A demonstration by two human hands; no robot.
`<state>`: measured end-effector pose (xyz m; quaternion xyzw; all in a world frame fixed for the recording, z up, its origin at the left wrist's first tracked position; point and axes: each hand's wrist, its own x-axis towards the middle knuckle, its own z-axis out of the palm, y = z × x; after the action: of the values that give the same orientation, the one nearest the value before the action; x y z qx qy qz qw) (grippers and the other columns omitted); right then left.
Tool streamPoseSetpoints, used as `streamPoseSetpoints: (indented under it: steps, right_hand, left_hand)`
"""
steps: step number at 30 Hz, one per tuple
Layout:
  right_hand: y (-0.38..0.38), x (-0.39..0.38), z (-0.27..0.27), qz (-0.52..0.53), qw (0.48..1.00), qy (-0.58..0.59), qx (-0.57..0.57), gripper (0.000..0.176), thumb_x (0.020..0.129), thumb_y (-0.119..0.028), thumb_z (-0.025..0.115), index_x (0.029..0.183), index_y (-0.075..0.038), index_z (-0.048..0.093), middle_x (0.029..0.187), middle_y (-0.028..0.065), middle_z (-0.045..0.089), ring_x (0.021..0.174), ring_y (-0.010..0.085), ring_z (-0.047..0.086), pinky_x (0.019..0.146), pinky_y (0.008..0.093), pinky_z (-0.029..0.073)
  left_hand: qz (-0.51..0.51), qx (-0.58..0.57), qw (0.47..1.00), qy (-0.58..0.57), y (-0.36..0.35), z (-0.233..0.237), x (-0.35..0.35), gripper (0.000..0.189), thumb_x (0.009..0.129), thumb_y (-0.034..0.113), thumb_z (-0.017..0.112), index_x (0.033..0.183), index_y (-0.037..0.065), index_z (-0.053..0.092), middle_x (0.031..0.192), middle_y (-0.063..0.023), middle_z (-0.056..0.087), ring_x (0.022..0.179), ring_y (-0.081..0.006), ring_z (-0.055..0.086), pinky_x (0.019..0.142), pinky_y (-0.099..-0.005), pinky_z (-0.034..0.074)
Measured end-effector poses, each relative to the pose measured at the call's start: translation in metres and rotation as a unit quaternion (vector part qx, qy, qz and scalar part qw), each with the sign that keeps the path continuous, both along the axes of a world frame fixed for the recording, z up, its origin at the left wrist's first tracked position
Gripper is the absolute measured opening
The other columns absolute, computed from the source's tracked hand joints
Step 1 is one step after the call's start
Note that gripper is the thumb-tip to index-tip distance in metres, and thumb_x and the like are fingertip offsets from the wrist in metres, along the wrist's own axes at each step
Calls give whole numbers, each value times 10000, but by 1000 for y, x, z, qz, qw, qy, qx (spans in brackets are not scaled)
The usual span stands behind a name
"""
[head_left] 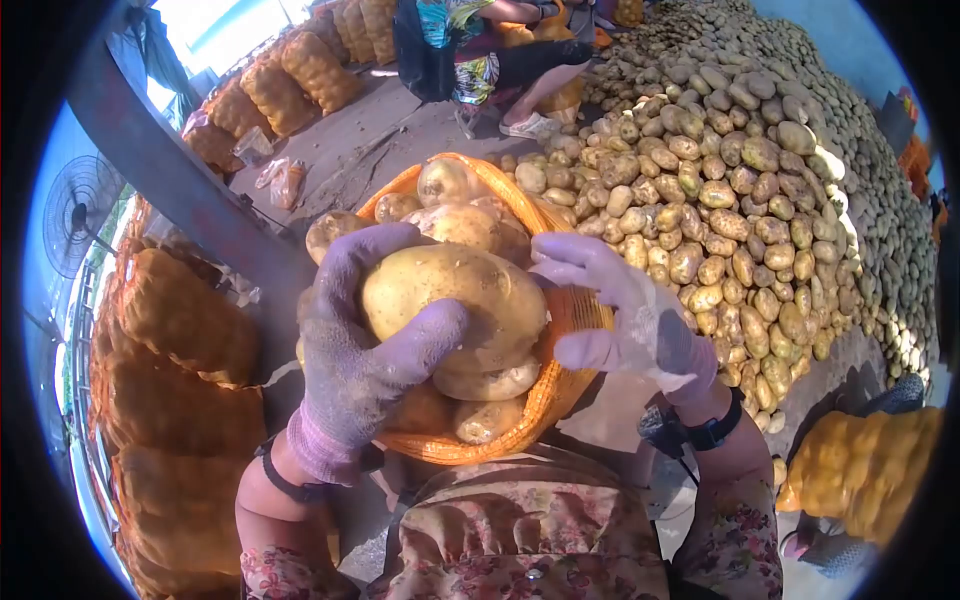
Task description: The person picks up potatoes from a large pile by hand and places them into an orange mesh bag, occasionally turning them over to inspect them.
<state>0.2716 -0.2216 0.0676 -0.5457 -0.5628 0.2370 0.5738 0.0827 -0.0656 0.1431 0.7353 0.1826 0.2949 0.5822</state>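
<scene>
A large pale potato (455,300) is held above an open orange mesh sack. My left hand (370,345), in a purple glove, grips it with the thumb across its front. At the potato's right side, my right hand (625,315), also gloved, has its fingers and thumb spread, with nothing between them. Below both hands stands the orange mesh sack (575,340), its mouth wide open and filled with potatoes (470,228). The held potato hides part of the sack's contents.
A big potato heap (730,220) rises at the right. Filled sacks (180,400) stand at the left and others (280,95) at the back. Another person (490,60) crouches behind the sack. A post (180,170) and fan (82,215) are at the left; a filled sack (865,470) lies lower right.
</scene>
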Motion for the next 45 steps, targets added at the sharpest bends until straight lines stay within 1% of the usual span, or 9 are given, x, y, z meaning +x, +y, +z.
streamPoseSetpoints:
  steps: [3, 4, 11, 21, 23, 25, 31, 35, 45]
  right_hand:
    - [-16, -18, -23, -86, 917, -391, -2, 746, 765, -478, 769, 1325, -55, 516, 1229, 163, 605, 1237, 376, 524, 1129, 491, 328]
    - [-17, -15, -32, -113, 894, -433, 39, 512, 694, -387, 777, 1095, -104, 631, 1070, 78, 638, 1161, 316, 564, 1114, 479, 333]
    - [-20, -5, -16, -172, 864, -409, 238, 299, 589, -252, 735, 853, -148, 642, 887, 23, 594, 961, 280, 633, 836, 472, 520]
    - [-35, -16, -17, -271, 834, -435, 205, 266, 592, -207, 730, 837, -142, 650, 972, 19, 605, 1008, 257, 611, 823, 441, 509]
    - [-35, -28, -14, -346, 818, -418, 189, 252, 594, -204, 719, 826, -142, 643, 981, 18, 606, 1016, 253, 610, 832, 438, 512]
    - [-35, -19, -15, -282, 826, -447, 197, 252, 591, -209, 717, 819, -138, 635, 991, 14, 606, 1030, 247, 606, 847, 442, 510]
    - [-34, -17, -10, -269, 823, -458, 202, 211, 592, -187, 699, 774, -121, 615, 980, 11, 609, 1055, 238, 600, 890, 449, 488]
    - [-28, -16, -9, -280, 819, -448, 222, 179, 584, -161, 685, 731, -112, 594, 966, 12, 608, 1064, 239, 596, 922, 461, 471]
    - [-37, -18, -7, -282, 824, -443, 211, 203, 553, -194, 683, 735, -203, 594, 957, -40, 594, 1072, 232, 592, 945, 510, 463]
  left_hand:
    - [12, 5, 1000, 9, -7, 2, 3, 608, 776, 163, 829, 1266, -5, 510, 1189, -102, 600, 1086, -180, 597, 945, -337, 512]
    - [11, 16, 1000, 17, -7, 3, 3, 610, 781, 165, 824, 1275, 0, 504, 1192, -102, 599, 1089, -182, 595, 948, -337, 509]
    - [-59, -41, 996, 58, -34, 21, 13, 587, 823, 188, 795, 1304, 25, 503, 1219, -105, 587, 1105, -195, 591, 955, -341, 501]
    - [-123, 457, 877, 78, -6, -3, 44, 528, 828, 339, 770, 1225, 35, 598, 999, -195, 604, 869, -366, 618, 751, -420, 511]
    - [-104, 551, 812, 165, -21, -4, 48, 551, 830, 364, 762, 1249, 52, 589, 1144, -187, 602, 1005, -386, 624, 830, -436, 524]
    - [-263, 497, 801, 206, -11, -4, 60, 473, 858, 327, 737, 1219, 63, 584, 1108, -180, 625, 980, -369, 641, 795, -447, 530]
    - [-392, 440, 750, 301, -9, 17, 84, 481, 823, 244, 743, 1218, 70, 531, 978, -160, 660, 895, -371, 657, 792, -434, 531]
    - [-361, 499, 739, 272, -4, 7, 87, 624, 766, 284, 782, 1234, 34, 453, 968, -235, 672, 940, -430, 657, 787, -473, 523]
    - [-393, 490, 720, 296, -13, 20, 68, 575, 755, 248, 768, 1208, 22, 495, 970, -173, 661, 847, -397, 662, 731, -448, 529]
